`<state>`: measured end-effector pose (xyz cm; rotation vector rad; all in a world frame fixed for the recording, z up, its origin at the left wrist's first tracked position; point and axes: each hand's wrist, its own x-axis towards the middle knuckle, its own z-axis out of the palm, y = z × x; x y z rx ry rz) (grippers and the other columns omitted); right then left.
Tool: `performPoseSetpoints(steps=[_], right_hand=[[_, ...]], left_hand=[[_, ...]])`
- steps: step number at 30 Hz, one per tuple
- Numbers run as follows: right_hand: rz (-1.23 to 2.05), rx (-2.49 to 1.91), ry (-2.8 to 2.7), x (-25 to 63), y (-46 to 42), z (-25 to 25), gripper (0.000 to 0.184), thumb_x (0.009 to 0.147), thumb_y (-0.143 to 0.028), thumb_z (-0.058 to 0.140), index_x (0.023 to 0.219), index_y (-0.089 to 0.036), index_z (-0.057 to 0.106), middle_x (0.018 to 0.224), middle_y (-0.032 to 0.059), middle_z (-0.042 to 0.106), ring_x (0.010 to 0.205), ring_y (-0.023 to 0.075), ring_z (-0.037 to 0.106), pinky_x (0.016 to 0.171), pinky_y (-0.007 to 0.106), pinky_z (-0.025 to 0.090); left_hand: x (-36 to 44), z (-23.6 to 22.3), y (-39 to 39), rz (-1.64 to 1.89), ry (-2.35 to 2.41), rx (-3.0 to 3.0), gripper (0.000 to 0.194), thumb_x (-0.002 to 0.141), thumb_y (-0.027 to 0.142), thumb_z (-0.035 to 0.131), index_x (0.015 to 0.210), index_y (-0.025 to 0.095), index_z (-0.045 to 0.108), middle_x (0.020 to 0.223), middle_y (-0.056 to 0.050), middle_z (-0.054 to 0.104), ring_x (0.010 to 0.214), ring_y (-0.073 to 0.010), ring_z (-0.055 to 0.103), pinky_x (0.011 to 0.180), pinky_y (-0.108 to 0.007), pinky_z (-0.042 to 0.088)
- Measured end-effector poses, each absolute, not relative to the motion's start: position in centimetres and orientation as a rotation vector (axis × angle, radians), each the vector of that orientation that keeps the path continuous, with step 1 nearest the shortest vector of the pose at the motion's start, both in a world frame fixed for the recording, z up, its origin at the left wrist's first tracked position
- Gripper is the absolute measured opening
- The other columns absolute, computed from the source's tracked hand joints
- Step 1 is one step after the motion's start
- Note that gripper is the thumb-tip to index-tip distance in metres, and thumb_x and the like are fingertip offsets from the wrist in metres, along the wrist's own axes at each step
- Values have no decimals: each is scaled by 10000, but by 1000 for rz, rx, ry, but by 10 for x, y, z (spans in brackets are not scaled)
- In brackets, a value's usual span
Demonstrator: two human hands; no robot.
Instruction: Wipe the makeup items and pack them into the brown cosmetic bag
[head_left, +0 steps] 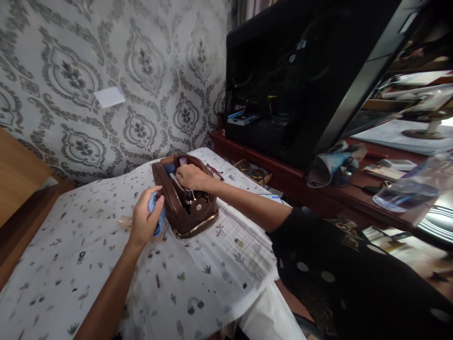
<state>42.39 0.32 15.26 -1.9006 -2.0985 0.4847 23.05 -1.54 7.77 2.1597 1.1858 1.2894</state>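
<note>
Printed cloth (pixel 193 278) stretches broadly between brown bag (pixel 171 197) and near edge (pixel 252 298).

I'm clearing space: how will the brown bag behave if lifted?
The brown bag probably keeps its shape, since it stands up without sagging. It may feel weighty, given the several items inside. With its top open, tilting could spill them.

Black right sleeve (pixel 311 293) with pale round dots and gold-brown scrolled motifs

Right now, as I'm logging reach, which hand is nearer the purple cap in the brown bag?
Right: the right hand reaches into the brown bag, close to the purple cap; the left hand is outside, holding a blue item.
</note>
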Motion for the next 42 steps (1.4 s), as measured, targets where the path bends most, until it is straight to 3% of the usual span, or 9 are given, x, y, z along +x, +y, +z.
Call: performPoseSetpoints(steps=[3,7,21,28,33,37,42], right_hand=[[459,-1854,-2097,424,3,149,319,973,-339,525,1179,-167,698,1245,139,697,1195,258,651,962,305,494],[527,-1773,-2028,423,6,142,318,883,-265,649,1188,-187,694,1146,82,731,1092,203,685,909,250,500],[524,-1842,-1893,408,1,137,337,925,-182,546,1235,-187,678,1232,118,708,1143,207,675,930,258,507],[512,-1869,-1897,405,3,136,363,871,-130,566,1210,-185,685,1259,147,694,1190,250,657,931,291,510],[498,-1858,-1898,409,3,137,337,907,-169,535,1201,-207,694,1266,120,697,1197,236,655,951,290,504],[481,-1850,-1887,413,2,138,329,945,-180,484,1186,-189,708,1248,112,713,1193,224,658,954,265,497],[458,-1815,-1896,417,0,136,346,954,-146,468,1191,-181,718,1247,98,722,1195,213,658,957,238,484]], left_hand=[[230,78,-15,1271,1182,2134,364,936,431,544,1186,183,636,1147,-101,689,1073,-237,633,982,-371,475],[229,77,-14,1276,1172,2108,359,931,423,549,1186,187,638,1104,-86,689,1041,-229,634,961,-358,477],[227,73,-13,1265,1138,2051,355,927,403,554,1197,185,632,1074,-74,684,994,-213,639,928,-334,483],[228,73,-12,1272,1133,2027,351,915,403,556,1182,192,640,1067,-70,698,989,-216,650,925,-340,491],[228,72,-11,1282,1123,2032,353,913,406,556,1181,193,642,1107,-79,694,1039,-226,641,954,-350,482],[227,71,-11,1272,1136,2027,364,916,408,554,1196,191,637,1042,-66,690,949,-206,642,914,-336,490],[227,71,-12,1286,1135,2003,376,915,426,560,1198,192,636,1155,-91,681,1079,-235,631,979,-353,466]])
